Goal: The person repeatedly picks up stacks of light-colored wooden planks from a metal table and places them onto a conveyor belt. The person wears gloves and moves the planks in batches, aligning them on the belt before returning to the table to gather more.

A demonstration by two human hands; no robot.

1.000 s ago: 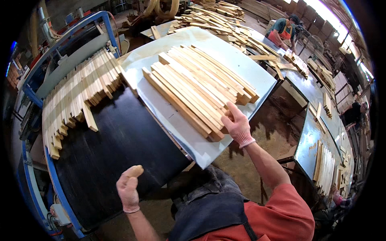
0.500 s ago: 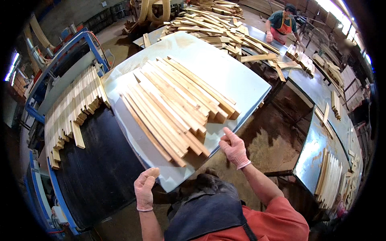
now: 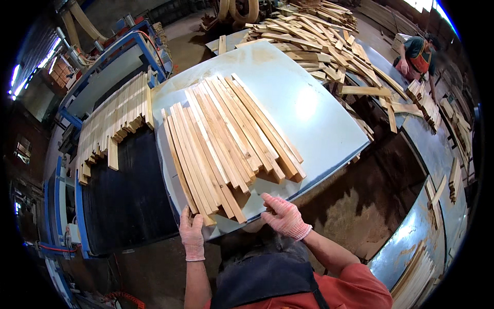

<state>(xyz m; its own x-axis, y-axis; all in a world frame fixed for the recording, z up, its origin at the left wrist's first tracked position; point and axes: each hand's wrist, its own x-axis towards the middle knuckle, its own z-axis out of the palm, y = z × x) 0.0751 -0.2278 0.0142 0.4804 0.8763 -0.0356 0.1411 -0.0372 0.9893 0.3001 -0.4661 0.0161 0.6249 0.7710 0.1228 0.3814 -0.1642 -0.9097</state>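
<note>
A fanned layer of long wooden strips (image 3: 221,139) lies on the pale blue-grey tabletop (image 3: 319,118) in front of me, their near ends uneven. My left hand (image 3: 192,238), in a pale pink knit glove, is at the near end of the leftmost strip, thumb and fingers apart, seemingly touching it. Gloved alike, my right hand (image 3: 284,218) hovers by the table's near edge, just right of the strips' near ends. Its index finger stretches forward, the other fingers are partly bent, and nothing shows in its grasp.
To the left, a blue-framed machine (image 3: 149,49) has a black belt (image 3: 128,201) carrying a row of strips (image 3: 113,121). A heap of loose boards (image 3: 314,46) lies beyond the table. At the far right a co-worker (image 3: 417,56) stands by metal-topped tables (image 3: 401,247) holding more strips.
My left hand has come up to the leftmost strips' ends, its fingers now spread. My right hand has shifted left, toward the strips. The strips sit closer together, and the whole view has turned.
</note>
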